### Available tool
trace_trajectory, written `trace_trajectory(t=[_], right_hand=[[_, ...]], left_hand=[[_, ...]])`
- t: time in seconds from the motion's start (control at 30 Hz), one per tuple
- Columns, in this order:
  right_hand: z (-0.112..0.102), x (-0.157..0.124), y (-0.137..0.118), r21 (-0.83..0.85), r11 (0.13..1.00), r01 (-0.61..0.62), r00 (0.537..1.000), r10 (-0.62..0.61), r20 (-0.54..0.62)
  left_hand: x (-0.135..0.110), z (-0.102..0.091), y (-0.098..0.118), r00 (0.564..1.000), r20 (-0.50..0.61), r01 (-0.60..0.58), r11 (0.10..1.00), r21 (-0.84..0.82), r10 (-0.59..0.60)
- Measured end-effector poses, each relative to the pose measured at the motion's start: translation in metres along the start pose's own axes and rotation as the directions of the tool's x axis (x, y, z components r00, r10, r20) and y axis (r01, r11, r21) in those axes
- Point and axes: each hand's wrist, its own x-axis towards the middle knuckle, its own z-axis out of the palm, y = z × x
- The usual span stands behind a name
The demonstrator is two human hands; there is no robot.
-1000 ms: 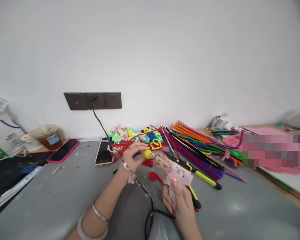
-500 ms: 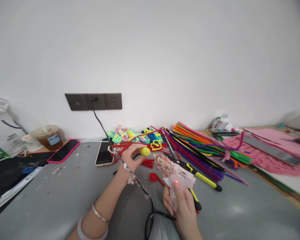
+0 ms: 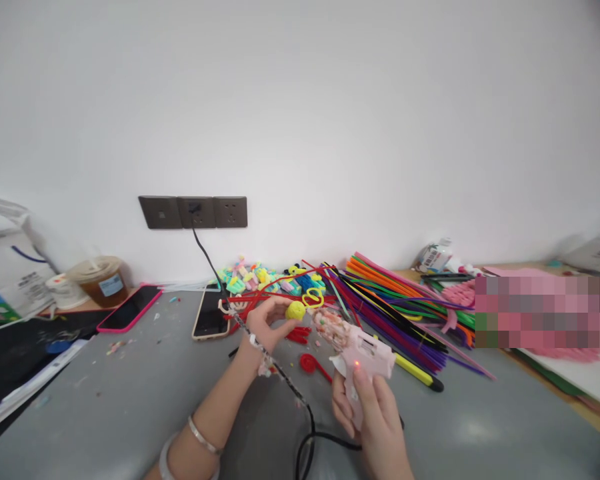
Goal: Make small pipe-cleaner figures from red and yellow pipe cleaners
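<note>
My left hand (image 3: 269,321) pinches a small yellow ball (image 3: 295,311), which looks like wound pipe cleaner, between thumb and fingers. Wrapped round the handle of a pale pink hot glue gun (image 3: 373,353), my right hand (image 3: 373,410) points its nozzle left at the ball. A red light glows on the gun, and its nozzle end is crusted with glue and bits of colour. The tip is close to the ball; I cannot tell whether they touch. Below them lies a red pipe cleaner coil (image 3: 308,363). A bent yellow pipe cleaner (image 3: 313,297) rests just behind.
A black cord (image 3: 207,252) runs from the wall socket (image 3: 196,212) across my left forearm. Bundled pipe cleaners (image 3: 395,300) lie to the right, near yellow-and-black pliers (image 3: 420,373). Phones (image 3: 131,308) and an iced drink cup (image 3: 103,280) are at the left.
The yellow ball has turned in my left hand to face the glue gun more. The gun has moved slightly right and covers more of the pliers. The camera view has shifted a little.
</note>
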Motion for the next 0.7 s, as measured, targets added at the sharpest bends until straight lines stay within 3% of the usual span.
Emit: trace_trajectory(t=[0.47,0.7], right_hand=[[-0.004,0.0,0.002,-0.093,0.995,-0.024,0.999,0.021,-0.029],[-0.005,0.0,-0.007,-0.043,0.994,0.105,0.993,-0.107,-0.053]], left_hand=[[-0.002,0.001,0.005,0.999,0.031,0.028,0.999,-0.015,-0.028],[-0.002,0.003,0.004,0.999,0.027,0.036,0.999,-0.035,-0.035]])
